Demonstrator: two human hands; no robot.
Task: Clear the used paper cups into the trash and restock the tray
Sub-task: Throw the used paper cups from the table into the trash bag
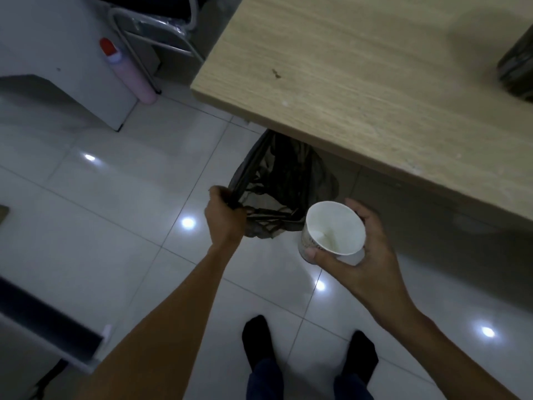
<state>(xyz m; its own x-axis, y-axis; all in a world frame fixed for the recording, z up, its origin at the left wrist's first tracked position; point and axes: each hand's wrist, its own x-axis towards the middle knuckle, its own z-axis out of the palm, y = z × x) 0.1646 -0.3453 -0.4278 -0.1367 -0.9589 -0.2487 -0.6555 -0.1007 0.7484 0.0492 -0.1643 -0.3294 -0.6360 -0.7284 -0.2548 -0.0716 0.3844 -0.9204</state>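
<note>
A white paper cup (333, 229) with a printed outside is held in my right hand (372, 255), fingers and thumb curled round its wall, its mouth facing up toward me. It hangs just right of a dark trash bag (282, 180) that sits on the floor, half under the wooden table. My left hand (223, 215) grips the near left rim of the bag and holds it open. The inside of the bag is dark and its contents cannot be made out.
The wooden table (360, 76) fills the upper right, its edge overhanging the bag. A dark object (516, 67) sits at its far right. A white cabinet (57, 67), a pink bottle with a red cap (129, 73) and a folded chair frame (155, 39) stand at the upper left. My feet (311, 350) stand on glossy tiles.
</note>
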